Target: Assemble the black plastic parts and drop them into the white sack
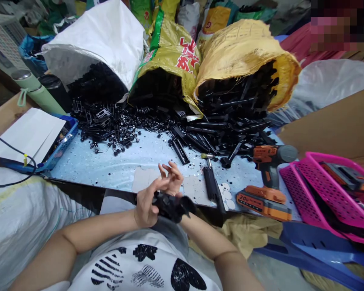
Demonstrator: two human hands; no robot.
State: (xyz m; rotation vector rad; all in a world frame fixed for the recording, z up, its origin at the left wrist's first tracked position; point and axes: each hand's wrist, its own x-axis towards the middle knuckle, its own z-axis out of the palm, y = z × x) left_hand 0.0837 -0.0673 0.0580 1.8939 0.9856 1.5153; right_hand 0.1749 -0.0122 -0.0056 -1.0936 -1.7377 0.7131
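Over my lap, in front of the table edge, my left hand (147, 204) is closed around a dark bunch of black plastic parts (172, 206); their exact shape is blurred. Just behind, my right hand (172, 180) is raised with its fingers apart and slightly curled. The black parts hide its palm and wrist. Beyond the hands, flat grey cardboard pieces (195, 190) lie along the table's front edge. To their right are a long black part (210, 184), a hammer (214, 178) and several white discs (227, 196).
A white sack (100, 32), a green-gold sack (170, 52) and a yellow sack (242, 52) spill black parts onto the blue table (121, 161). An orange cordless drill (265, 182) stands at right beside pink baskets (330, 198). A blue tray (60, 147) holding papers sits left.
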